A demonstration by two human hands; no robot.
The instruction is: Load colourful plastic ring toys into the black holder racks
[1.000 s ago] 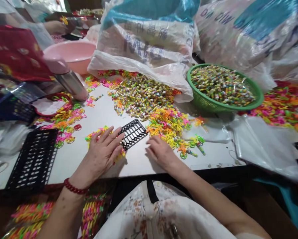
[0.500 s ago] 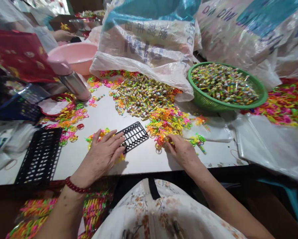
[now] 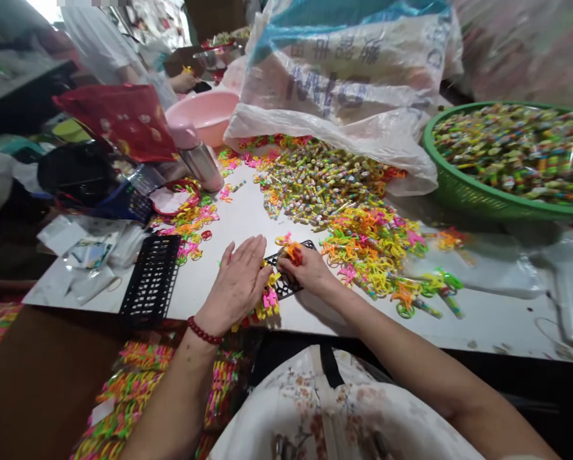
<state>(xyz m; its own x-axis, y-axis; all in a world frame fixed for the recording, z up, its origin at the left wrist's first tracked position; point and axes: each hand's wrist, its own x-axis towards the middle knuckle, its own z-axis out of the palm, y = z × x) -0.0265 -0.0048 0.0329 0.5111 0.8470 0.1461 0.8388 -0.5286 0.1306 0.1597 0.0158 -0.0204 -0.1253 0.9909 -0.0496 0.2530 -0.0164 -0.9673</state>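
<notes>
My left hand (image 3: pixel 236 281) lies palm down with its fingers stretched out. It rests over the left end of a black slotted plastic rack (image 3: pixel 290 291) and partly covers it. Small yellow and pink plastic toy pieces (image 3: pixel 269 299) show along its thumb side. Above the rack, my right hand (image 3: pixel 306 273) is closed around several small plastic toy pieces (image 3: pixel 293 253), orange, red and pink; its fingertips are partly hidden. Just to the right spreads a heap of bright ring-shaped toy pieces (image 3: pixel 370 239), which merges into a pile of small patterned tubes (image 3: pixel 310 182).
A green basket (image 3: pixel 497 203) full of tubes stands at right. Behind the pile is a large woven sack (image 3: pixel 334 83). On the left are another black rack (image 3: pixel 151 278), a steel flask (image 3: pixel 200 163), a pink basin (image 3: pixel 209 112) and a red bag (image 3: pixel 118 121). A person's hand (image 3: pixel 184 82) shows beyond.
My right hand has moved left from the heap's near edge to above the rack, now with toy pieces in it. My left hand stays flat by the rack. The view has turned leftward.
</notes>
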